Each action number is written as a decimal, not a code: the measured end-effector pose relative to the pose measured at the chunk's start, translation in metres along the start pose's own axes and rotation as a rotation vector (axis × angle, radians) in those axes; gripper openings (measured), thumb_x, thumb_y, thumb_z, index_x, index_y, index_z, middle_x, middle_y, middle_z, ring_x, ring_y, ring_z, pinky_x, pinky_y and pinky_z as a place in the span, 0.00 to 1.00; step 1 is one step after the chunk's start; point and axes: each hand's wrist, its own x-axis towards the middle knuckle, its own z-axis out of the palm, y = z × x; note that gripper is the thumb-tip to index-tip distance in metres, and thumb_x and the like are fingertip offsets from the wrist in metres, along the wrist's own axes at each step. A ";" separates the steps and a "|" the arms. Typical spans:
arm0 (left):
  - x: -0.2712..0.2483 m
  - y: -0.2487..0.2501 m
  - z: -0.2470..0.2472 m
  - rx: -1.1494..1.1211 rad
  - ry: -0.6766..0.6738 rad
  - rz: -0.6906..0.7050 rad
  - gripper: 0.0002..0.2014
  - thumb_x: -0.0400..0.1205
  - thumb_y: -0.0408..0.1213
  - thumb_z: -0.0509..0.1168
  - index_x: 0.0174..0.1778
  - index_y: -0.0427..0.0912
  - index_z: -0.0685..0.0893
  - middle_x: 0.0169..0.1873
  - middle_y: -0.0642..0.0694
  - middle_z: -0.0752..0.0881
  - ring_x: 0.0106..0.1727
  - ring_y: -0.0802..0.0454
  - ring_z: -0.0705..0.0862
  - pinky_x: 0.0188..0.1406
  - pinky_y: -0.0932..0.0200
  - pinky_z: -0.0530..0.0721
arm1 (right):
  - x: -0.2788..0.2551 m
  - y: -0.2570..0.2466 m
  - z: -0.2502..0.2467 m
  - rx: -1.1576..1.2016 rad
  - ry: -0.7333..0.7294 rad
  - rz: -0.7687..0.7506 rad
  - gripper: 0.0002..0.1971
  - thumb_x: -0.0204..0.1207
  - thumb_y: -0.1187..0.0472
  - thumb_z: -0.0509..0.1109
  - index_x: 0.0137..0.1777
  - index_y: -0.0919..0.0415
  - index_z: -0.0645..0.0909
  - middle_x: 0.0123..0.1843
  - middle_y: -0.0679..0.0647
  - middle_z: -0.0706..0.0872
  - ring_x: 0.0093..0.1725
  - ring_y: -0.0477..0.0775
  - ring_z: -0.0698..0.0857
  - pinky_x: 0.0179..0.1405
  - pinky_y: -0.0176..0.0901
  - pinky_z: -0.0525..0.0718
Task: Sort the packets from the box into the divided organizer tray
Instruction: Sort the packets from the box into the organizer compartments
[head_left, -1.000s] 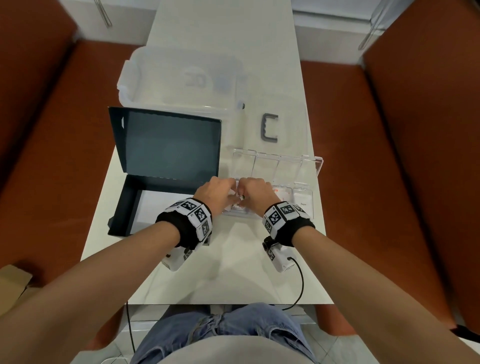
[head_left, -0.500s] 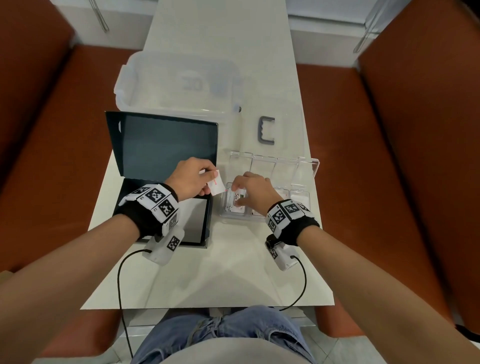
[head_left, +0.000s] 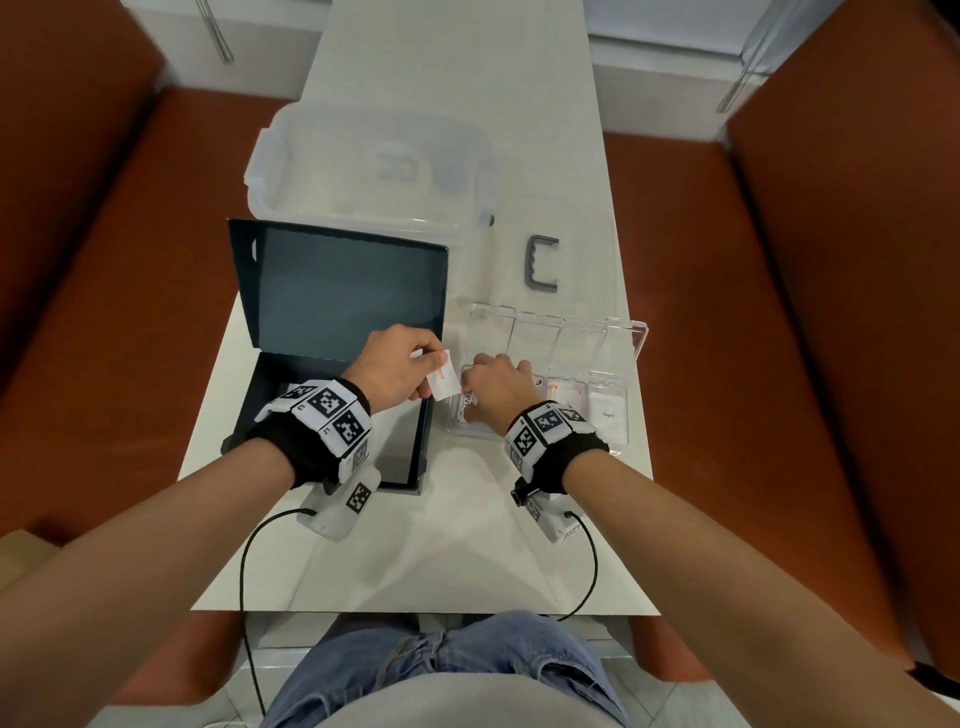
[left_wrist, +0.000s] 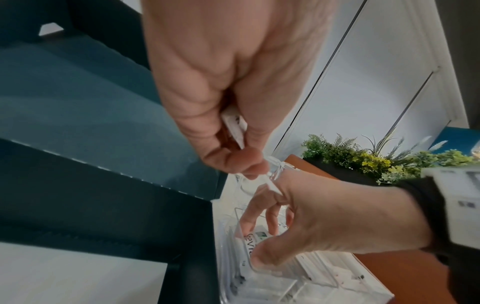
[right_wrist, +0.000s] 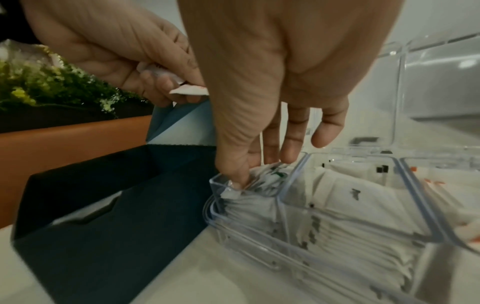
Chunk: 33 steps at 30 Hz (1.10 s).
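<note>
My left hand (head_left: 418, 366) pinches a white packet with red print (head_left: 444, 382) between the open dark box (head_left: 249, 415) and the clear organizer tray (head_left: 618, 441). That packet (left_wrist: 235, 125) sits upright between thumb and fingers. My right hand (head_left: 491, 382) reaches down into the tray's leftmost compartment. Its thumb and fingertips (right_wrist: 285, 156) pinch the ends of the green-printed packets (right_wrist: 270, 179) stacked there. The top green-printed packet (left_wrist: 250, 244) shows under the right hand (left_wrist: 259, 236). The box floor near the left wrist looks pale and bare.
Other tray compartments hold orange-printed packets (head_left: 563, 395) and white sugar packets (head_left: 608, 410); the tray lid (head_left: 631, 332) stands open behind. A clear storage bin (head_left: 363, 166) and a grey C-shaped handle (head_left: 543, 262) lie farther back. Orange benches (head_left: 753, 364) flank the table.
A second ago both hands met at the tray's left compartment. The left hand drew back left with the red-printed packet, then edged toward the tray again. The right hand stayed in the compartment.
</note>
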 end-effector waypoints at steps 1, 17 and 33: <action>-0.001 0.000 0.000 0.001 -0.001 0.001 0.07 0.85 0.33 0.63 0.48 0.36 0.87 0.35 0.39 0.86 0.27 0.49 0.84 0.21 0.70 0.80 | 0.001 0.000 -0.002 0.013 -0.005 0.005 0.16 0.75 0.57 0.72 0.62 0.58 0.82 0.58 0.55 0.79 0.62 0.61 0.77 0.61 0.57 0.71; 0.001 0.000 0.000 -0.271 -0.047 -0.102 0.08 0.86 0.33 0.62 0.50 0.35 0.86 0.39 0.38 0.88 0.31 0.52 0.88 0.32 0.62 0.89 | -0.006 0.021 -0.018 0.225 0.088 -0.012 0.12 0.76 0.57 0.71 0.58 0.54 0.86 0.56 0.54 0.82 0.57 0.56 0.80 0.53 0.49 0.65; 0.023 0.058 0.043 -0.245 -0.111 0.076 0.07 0.82 0.39 0.70 0.47 0.38 0.84 0.41 0.47 0.88 0.30 0.51 0.85 0.24 0.69 0.76 | -0.049 0.087 -0.047 1.039 0.223 0.065 0.10 0.73 0.64 0.77 0.53 0.59 0.86 0.32 0.53 0.87 0.30 0.47 0.82 0.32 0.33 0.80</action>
